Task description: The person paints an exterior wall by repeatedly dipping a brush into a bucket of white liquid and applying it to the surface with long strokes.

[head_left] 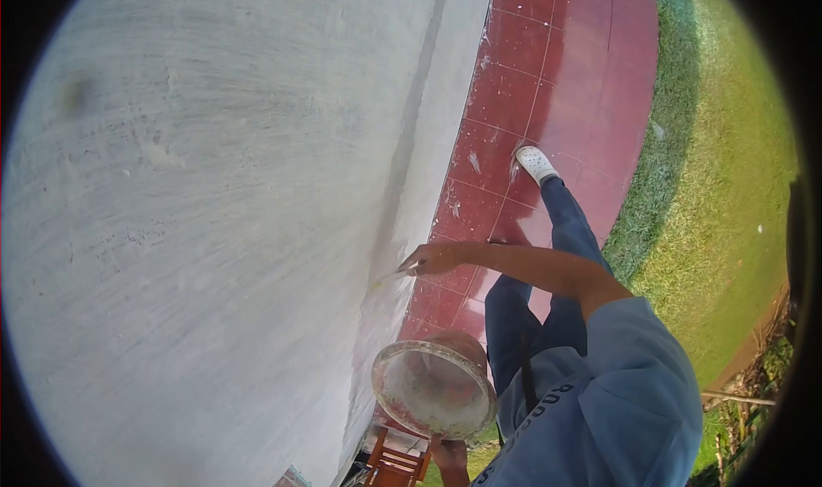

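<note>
My right hand (435, 259) is closed around a slim, light-coloured hand tool (396, 275), whose far end points at the pale wall (240, 187). Whether that end is a blade or bristles is too small to tell, and so is contact with the wall. Below it in the view, a round bucket (432, 391) tilts its open mouth toward me, its rim and inside smeared with whitish residue. My left hand (449, 454) grips the bucket at its lower edge; most of the fingers are hidden behind it.
A darker grey band (415, 119) runs along the wall near its base. Red floor tiles (505, 85) with white splashes lie beside it, then grass (719, 145). My foot in a white clog (536, 163) stands on the tiles. A wooden chair (396, 463) is near the bucket.
</note>
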{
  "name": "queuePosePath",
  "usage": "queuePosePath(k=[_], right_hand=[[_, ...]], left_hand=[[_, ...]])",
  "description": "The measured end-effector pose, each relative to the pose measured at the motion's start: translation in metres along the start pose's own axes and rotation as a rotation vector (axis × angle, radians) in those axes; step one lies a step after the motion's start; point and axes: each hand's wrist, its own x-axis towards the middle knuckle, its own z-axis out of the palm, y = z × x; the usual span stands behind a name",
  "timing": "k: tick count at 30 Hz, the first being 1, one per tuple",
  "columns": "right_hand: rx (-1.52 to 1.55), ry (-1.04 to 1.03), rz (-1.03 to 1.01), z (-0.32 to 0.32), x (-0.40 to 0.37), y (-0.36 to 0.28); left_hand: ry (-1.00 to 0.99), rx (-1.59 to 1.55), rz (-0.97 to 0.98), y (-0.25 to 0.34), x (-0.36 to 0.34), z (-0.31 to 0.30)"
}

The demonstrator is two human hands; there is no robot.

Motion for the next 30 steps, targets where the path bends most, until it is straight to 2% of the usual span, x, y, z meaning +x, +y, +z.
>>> queuePosePath(k=[1,2,4,5,7,9,12,13,14,16,19,20,23,24,25,26,27,29,30], right_hand=[[0.081,0.163,0.115,-0.050,0.005,0.008],[0.033,0.347,0.221,-0.106,-0.015,-0.034],[0.123,0.603,0.256,-0.191,-0.055,-0.070],[0.206,0.749,0.179,-0.226,-0.073,-0.068],[0.645,1.233,-0.239,-0.289,-0.095,-0.062],[0.538,1.601,-0.357,-0.314,-0.102,-0.068],[0.383,1.626,-0.280,-0.275,-0.063,-0.049],[0.239,1.485,-0.148,-0.238,-0.042,-0.026],[-0.087,1.298,0.048,-0.197,-0.012,0.015],[-0.062,1.197,0.072,-0.058,0.016,0.035],[0.074,0.516,0.117,0.079,-0.021,0.076],[0.080,0.515,0.113,0.085,-0.023,0.085],[-0.039,-0.313,0.246,0.120,-0.011,0.107],[0.066,-0.206,0.219,0.096,-0.006,0.107],[0.131,0.017,0.226,0.067,0.004,0.118],[0.191,0.184,0.330,0.007,-0.002,0.079],[0.162,0.280,0.275,-0.047,0.008,0.109],[0.178,0.448,0.379,-0.130,-0.017,0.063],[0.158,0.589,0.355,-0.155,-0.026,0.067]], left_hand=[[0.016,0.004,0.010,0.001,0.003,-0.009],[0.012,0.004,0.007,0.002,0.007,-0.020],[-0.003,-0.031,0.012,0.000,0.018,-0.035],[-0.001,-0.028,0.009,0.000,0.021,-0.041],[-0.013,-0.027,-0.002,-0.001,0.025,-0.050],[0.016,-0.034,0.005,-0.004,0.035,-0.063],[0.034,-0.024,0.048,0.001,0.038,-0.076],[0.011,-0.027,0.066,-0.002,0.045,-0.079],[0.001,-0.033,0.064,-0.007,0.055,-0.085],[-0.065,0.041,0.055,-0.009,0.073,-0.107],[-0.067,-0.052,0.023,-0.024,0.088,-0.105],[-0.035,-0.132,0.001,-0.023,0.088,-0.106],[-0.003,-0.113,0.013,-0.022,0.090,-0.110],[0.009,-0.112,0.018,-0.019,0.089,-0.108],[0.019,-0.052,0.028,-0.017,0.085,-0.103],[0.032,0.013,0.039,-0.016,0.076,-0.089],[0.032,-0.005,0.057,-0.018,0.077,-0.099],[0.071,0.008,0.057,-0.016,0.072,-0.095],[0.097,0.022,0.053,-0.016,0.071,-0.095]])
